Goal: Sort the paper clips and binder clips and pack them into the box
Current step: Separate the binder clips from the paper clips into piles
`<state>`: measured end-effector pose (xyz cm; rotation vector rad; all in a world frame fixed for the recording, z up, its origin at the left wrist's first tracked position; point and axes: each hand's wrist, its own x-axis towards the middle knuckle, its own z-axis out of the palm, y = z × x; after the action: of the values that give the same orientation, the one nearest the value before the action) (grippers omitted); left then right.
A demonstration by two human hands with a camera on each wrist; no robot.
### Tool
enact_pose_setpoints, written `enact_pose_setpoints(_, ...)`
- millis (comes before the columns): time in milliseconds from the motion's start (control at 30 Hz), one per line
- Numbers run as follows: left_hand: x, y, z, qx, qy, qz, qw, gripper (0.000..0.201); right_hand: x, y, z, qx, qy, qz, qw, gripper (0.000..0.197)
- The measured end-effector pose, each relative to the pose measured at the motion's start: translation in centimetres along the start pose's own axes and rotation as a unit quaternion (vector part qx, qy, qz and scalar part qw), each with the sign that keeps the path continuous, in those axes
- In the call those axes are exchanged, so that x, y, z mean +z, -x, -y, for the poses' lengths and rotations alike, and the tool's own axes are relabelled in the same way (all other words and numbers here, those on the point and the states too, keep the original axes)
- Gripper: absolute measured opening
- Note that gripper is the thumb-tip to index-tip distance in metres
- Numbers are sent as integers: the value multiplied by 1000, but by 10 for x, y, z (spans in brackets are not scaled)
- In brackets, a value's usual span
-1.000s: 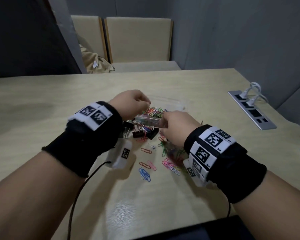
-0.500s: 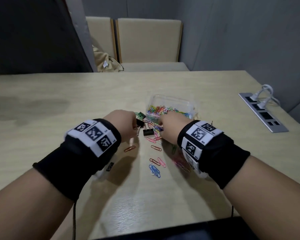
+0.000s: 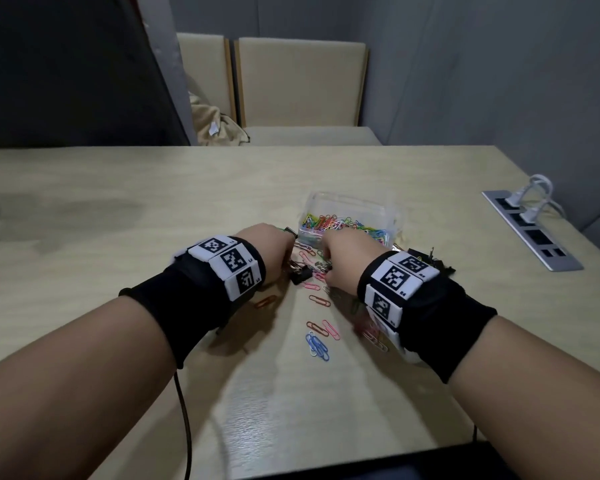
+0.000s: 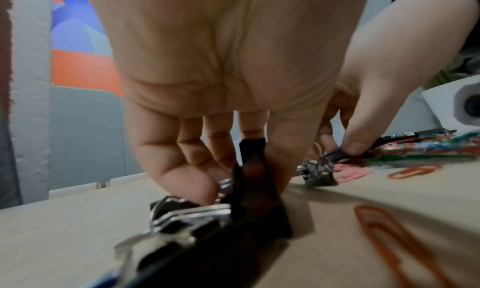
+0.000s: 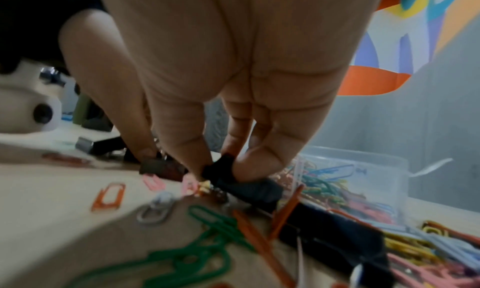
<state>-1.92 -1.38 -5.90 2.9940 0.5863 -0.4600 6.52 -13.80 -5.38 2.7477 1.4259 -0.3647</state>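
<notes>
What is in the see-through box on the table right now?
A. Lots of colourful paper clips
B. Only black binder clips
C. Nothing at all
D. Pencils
A: the head view shows the clear box holding a heap of colourful paper clips, while black binder clips lie outside it on the table between the hands.

bare forearms; black wrist wraps [image 3: 187, 306] with square-patterned white tags; perhaps a thin black cable [image 3: 186, 427].
</notes>
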Motion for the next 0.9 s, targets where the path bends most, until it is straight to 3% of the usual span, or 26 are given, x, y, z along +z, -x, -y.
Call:
enact_pose_setpoints(100, 0, 2, 5, -10, 12, -2, 1000, 25, -2, 5, -4, 13, -11, -5, 1000, 30)
enact_pose_setpoints(233, 0, 5, 12, -20, 33, 0, 999, 22, 1, 8, -9, 26, 51, 56, 997, 39)
enact_pose_setpoints(333, -1, 6, 14, -22, 41, -5, 999, 20, 3, 9, -9, 8, 83, 70, 994, 25)
enact_pose_setpoints(500, -6, 9, 17, -29, 52, -15, 998, 20, -1, 11, -6, 3, 101, 72, 992, 23)
enact_pose_setpoints(700, -13, 12, 23, -53, 13, -16, 998, 22, -3, 20, -8, 7, 94, 31, 995, 37)
enact_pose_setpoints(900, -20, 16, 39, -88, -3, -15, 996, 21, -11, 22, -5, 0, -32, -30, 999, 33)
